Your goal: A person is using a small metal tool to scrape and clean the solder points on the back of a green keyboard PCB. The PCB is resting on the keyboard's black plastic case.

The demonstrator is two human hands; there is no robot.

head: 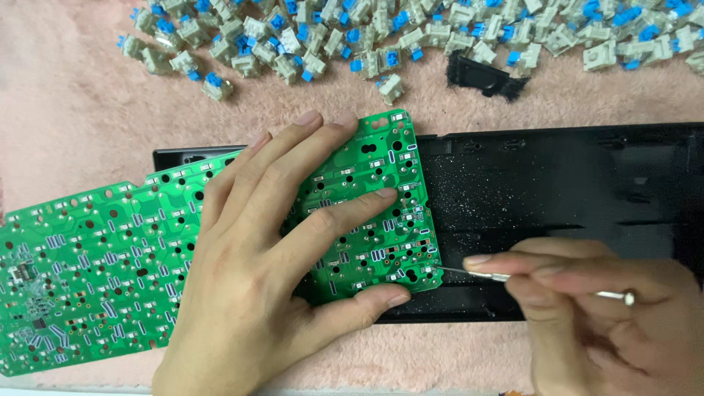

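Pressing down on the green circuit board (110, 257), your left hand (271, 249) lies flat across its middle, fingers spread, fingertips near the board's right end and thumb along its lower right edge. That grip is open: palm and fingers resting on the board, nothing clasped.

Board position: solder side up, tilted, with its right end over the left part of the black keyboard case (557, 198). Its left end hangs off the case onto the pink fuzzy surface (66, 117).

Your right hand (609, 315) sits right of the board, over the case's lower edge. Its grip is closed on a thin metal tool (484, 275), pinched between thumb and forefinger. The tool's tip touches the board's lower right corner; its silver back end shows past your fingers, away from the board.

The case runs right from under the board. Its inner floor is dusted with pale specks, densest just right of the board.

Above the board, a loose heap of key switches (411, 37) with beige housings and blue stems spreads along the top of the pink surface. One stray switch (391, 88) lies just above the board's top right corner. A small black plastic piece (484, 77) lies up and right of the board, between the heap and the case.
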